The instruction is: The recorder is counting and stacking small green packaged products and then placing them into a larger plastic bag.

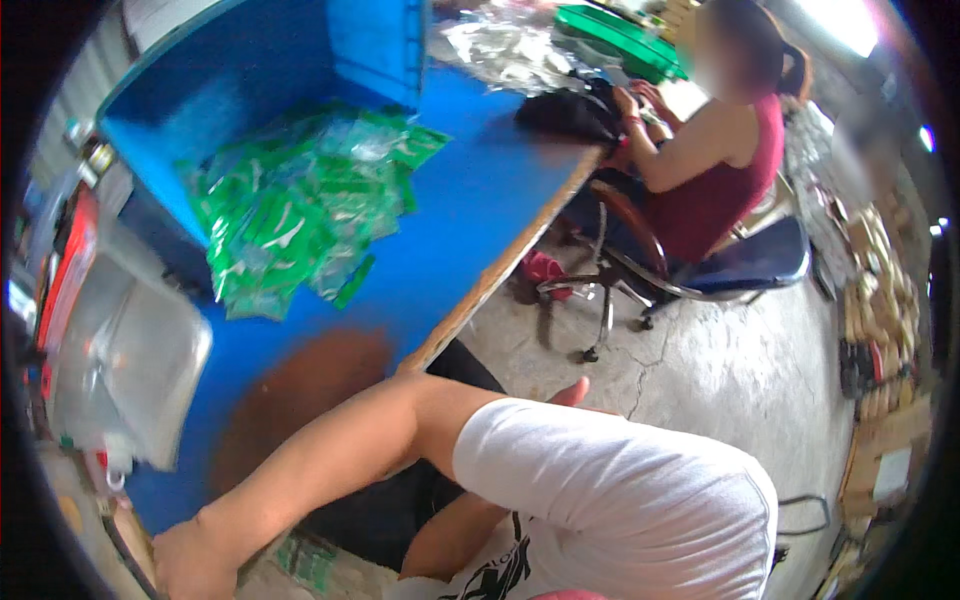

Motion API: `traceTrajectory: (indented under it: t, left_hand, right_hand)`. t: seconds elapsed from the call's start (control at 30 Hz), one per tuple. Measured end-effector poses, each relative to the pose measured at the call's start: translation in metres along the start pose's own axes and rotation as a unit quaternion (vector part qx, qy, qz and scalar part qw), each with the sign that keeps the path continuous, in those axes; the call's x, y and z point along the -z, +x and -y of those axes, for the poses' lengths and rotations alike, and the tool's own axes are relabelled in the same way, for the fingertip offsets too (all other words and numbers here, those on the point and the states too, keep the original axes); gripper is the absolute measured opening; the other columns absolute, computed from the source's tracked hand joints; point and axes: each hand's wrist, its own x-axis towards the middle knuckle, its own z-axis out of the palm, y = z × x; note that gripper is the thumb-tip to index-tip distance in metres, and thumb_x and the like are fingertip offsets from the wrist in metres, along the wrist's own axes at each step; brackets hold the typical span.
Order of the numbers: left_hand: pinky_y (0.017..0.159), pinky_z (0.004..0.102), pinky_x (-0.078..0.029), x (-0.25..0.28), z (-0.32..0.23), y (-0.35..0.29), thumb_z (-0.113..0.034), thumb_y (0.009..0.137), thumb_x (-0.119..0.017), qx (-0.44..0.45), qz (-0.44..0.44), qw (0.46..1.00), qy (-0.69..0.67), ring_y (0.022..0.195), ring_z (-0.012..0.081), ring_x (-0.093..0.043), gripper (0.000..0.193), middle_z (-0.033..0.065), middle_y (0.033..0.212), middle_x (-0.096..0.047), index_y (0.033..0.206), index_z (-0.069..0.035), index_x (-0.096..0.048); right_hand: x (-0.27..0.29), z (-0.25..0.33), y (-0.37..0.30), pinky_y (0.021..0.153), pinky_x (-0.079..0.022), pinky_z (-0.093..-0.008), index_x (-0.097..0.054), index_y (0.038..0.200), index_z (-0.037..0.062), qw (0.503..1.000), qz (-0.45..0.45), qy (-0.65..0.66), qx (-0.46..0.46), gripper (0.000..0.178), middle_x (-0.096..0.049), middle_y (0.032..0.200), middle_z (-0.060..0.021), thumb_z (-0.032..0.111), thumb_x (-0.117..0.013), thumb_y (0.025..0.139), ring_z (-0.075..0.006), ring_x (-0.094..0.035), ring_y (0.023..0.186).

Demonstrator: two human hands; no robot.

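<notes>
My right arm crosses my body to the lower left, and my right hand [195, 565] is beside the table's near left corner. Its fingers are cut off by the picture's rim, so any grip is hidden. Behind my white right sleeve, part of my left hand [573, 393] shows with the thumb stretched out; nothing is seen in it. Green-and-clear plastic packets [300, 215] lie heaped at the mouth of a tipped blue bin [160, 130] on the blue table [440, 230]. More green packets [305, 560] show low down, close to my right forearm.
A translucent plastic tub [135, 350] stands at the table's left side. Across the table's right edge, a person [720, 160] sits on an office chair [740, 265], hands at a black bag [575, 112]. A green tray [620, 40] and clear bags [505, 50] lie farther back. Cartons [885, 450] line the right.
</notes>
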Motion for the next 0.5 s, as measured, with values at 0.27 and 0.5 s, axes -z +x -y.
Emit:
traceTrajectory:
  t: [0.27, 0.5]
  left_hand:
    - [0.098, 0.0395, -0.048, 0.014, 0.016, 0.001, -0.047, 0.099, -0.055, 0.047, -0.023, 0.998, -0.023, 0.108, 0.0182, -0.059, 0.05, 0.0081, 0.12, -0.062, 0.129, -0.007, -0.055]
    - [0.098, 0.0387, -0.048, 0.02, 0.016, -0.004, -0.048, 0.099, -0.054, 0.037, -0.074, 0.996, -0.026, 0.106, 0.0178, -0.059, 0.051, 0.0085, 0.116, -0.063, 0.126, -0.006, -0.057]
  right_hand:
    - [0.056, -0.013, -0.026, 0.069, -0.05, -0.0477, -0.068, 0.091, 0.0004, 0.995, -0.047, 0.086, 0.001, 0.031, -0.068, 0.08, -0.0215, 0.03, -0.059, 0.094, -0.0359, -0.066, 0.075]
    - [0.051, -0.017, -0.022, 0.073, -0.05, -0.0487, -0.07, 0.1, 0.0048, 0.995, -0.067, 0.078, 0.009, 0.03, -0.07, 0.087, -0.0197, 0.033, -0.062, 0.094, -0.0343, -0.067, 0.077]
